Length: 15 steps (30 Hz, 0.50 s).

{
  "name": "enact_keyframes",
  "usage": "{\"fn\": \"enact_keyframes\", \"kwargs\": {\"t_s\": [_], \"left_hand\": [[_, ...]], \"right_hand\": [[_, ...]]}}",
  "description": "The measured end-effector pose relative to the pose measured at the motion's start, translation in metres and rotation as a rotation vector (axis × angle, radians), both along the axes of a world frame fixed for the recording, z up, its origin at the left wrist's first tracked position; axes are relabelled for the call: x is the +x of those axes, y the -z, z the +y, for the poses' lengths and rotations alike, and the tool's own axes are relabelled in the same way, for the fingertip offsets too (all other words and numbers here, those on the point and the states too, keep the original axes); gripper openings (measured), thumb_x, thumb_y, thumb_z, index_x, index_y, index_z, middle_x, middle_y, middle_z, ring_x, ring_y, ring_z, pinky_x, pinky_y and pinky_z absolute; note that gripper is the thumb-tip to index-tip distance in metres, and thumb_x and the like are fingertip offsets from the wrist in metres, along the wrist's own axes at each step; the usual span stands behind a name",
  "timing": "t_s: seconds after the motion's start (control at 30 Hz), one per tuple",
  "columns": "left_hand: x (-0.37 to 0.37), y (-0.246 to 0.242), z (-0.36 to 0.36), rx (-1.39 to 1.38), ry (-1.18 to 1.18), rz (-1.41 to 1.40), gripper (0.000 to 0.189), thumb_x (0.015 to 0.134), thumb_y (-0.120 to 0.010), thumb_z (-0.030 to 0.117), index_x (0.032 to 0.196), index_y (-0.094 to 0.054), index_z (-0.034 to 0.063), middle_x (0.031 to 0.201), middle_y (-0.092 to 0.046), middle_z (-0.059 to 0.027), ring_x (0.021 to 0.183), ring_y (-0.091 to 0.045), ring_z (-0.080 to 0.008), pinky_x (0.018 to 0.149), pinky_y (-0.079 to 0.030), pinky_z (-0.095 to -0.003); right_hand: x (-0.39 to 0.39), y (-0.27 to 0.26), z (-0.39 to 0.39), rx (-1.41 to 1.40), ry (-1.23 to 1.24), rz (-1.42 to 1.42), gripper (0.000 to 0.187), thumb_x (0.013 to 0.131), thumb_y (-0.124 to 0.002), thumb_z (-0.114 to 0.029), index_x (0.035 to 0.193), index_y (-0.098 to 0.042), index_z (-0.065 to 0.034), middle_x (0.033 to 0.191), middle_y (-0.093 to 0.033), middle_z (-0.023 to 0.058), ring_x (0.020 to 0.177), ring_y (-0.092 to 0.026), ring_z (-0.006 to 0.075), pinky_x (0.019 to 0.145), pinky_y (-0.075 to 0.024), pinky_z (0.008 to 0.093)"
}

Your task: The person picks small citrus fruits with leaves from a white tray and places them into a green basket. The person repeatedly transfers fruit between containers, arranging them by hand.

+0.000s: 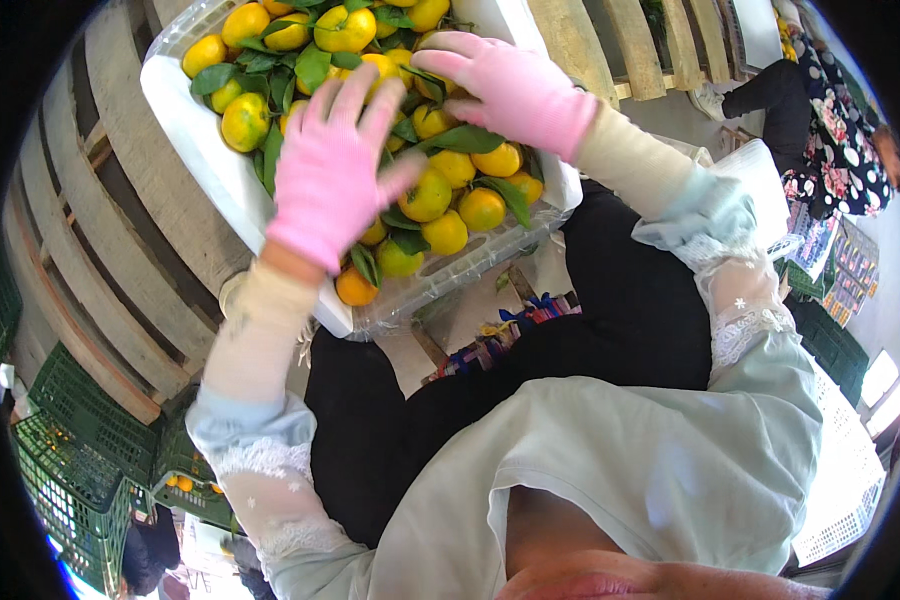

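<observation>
Mandarins with green leaves (424, 195), yellow to orange, fill a white foam box (187, 150) before me. Clear plastic (457, 281) lines the side nearest my body. My left hand (337, 165), in a pink knit glove, is over the left-middle of the fruit, its fingers apart and slightly blurred. Farther right, my right hand (506, 90) wears a matching glove. Its spread fingers lie over mandarins and leaves near the right wall, and neither hand visibly grips a fruit. Whether the fingertips press on the fruit is hard to see.
Wooden pallets stand left (150, 150) and upper right (637, 45) of the box. Green plastic crates (82, 457) are at lower left. A white basket (840, 480) stands at right. Between my legs is a seat with coloured fabric strips (487, 341). Another person (832, 135) is at upper right.
</observation>
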<state>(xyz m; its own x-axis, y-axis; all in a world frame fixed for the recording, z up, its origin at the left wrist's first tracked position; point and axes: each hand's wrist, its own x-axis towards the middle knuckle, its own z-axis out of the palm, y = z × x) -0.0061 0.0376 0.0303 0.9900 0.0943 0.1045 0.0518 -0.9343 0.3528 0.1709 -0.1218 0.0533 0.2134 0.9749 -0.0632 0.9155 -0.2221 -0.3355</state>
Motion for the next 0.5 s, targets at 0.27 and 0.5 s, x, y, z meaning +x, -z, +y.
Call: {"fn": "enact_keyframes", "kwargs": {"t_s": [0.27,0.5], "left_hand": [[-0.018,-0.001,-0.026,-0.343,0.128,0.066,0.040,0.082,-0.071,0.019,0.120,-0.066,0.0075,0.121,-0.066,-0.0125,0.111,-0.062,-0.0349,0.094,-0.050,-0.0458],[-0.008,0.008,-0.015,-0.097,0.180,0.086,0.034,0.092,-0.065,0.028,0.120,-0.066,0.0095,0.119,-0.068,-0.0092,0.113,-0.063,-0.0292,0.096,-0.049,-0.0441]], "right_hand": [[-0.011,-0.016,-0.050,-0.445,-0.231,0.038,0.026,0.080,-0.073,-0.021,0.103,-0.068,-0.0086,0.098,-0.069,0.0132,0.091,-0.071,0.0350,0.076,-0.0586,0.0454],[-0.004,-0.021,-0.019,-0.544,-0.225,-0.035,0.021,0.092,-0.060,-0.019,0.108,-0.069,-0.0098,0.102,-0.071,0.0105,0.097,-0.071,0.0346,0.082,-0.0581,0.0473]]}}
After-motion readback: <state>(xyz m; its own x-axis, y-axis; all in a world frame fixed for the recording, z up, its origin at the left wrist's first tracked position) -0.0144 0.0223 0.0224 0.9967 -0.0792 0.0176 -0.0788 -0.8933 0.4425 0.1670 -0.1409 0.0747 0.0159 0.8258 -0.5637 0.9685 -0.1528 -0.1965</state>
